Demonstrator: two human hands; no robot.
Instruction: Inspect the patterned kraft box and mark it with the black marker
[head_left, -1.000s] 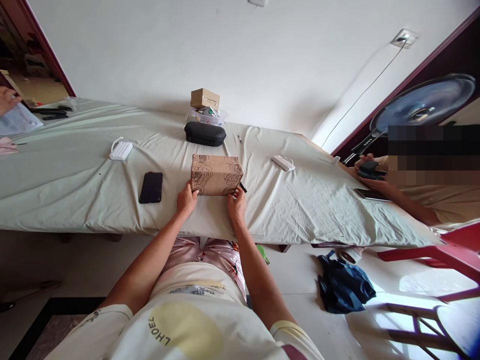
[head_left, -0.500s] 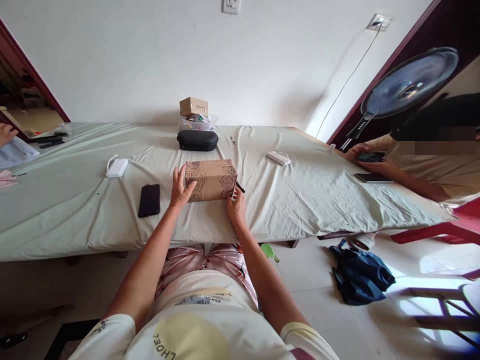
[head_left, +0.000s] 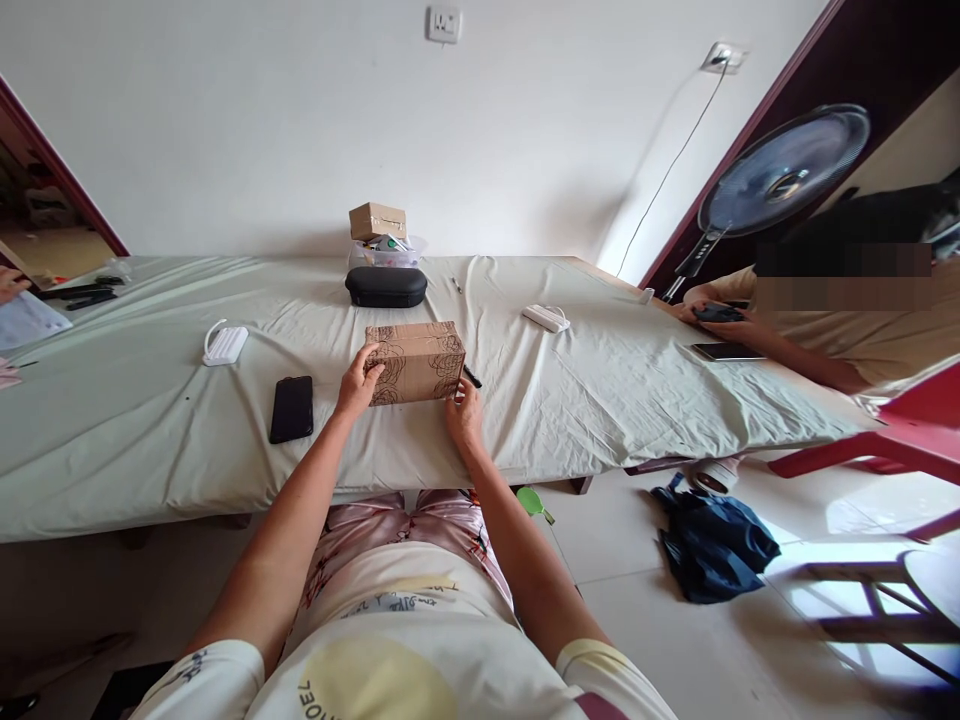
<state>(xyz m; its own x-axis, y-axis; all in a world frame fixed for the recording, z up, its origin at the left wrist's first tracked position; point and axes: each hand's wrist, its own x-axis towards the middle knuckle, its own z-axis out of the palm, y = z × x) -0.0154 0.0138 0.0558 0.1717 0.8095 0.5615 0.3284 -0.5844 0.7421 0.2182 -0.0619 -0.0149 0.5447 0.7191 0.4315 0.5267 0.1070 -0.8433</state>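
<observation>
A brown cardboard box (head_left: 417,362) with black swirling line drawings on its faces is on the cloth-covered table in front of me. My left hand (head_left: 358,380) grips its left end, thumb on the near face and fingers at the top left edge. At the lower right corner, my right hand (head_left: 464,408) holds the box with bent fingers, partly hidden by the corner. A black marker pen (head_left: 472,376) lies just beyond the right hand, beside the box. Left of my left forearm lies a dark phone (head_left: 292,409).
Behind the box are a black zip case (head_left: 386,287), a plastic bin (head_left: 409,252) and a smaller carton (head_left: 377,221). White corded blocks (head_left: 226,346) lie on both sides. A person's hands (head_left: 720,312) hold a dark object at right, near a fan (head_left: 787,180).
The fingers of my left hand have closed in on the box's left end. The whole view has shifted slightly; the box stays between my hands.
</observation>
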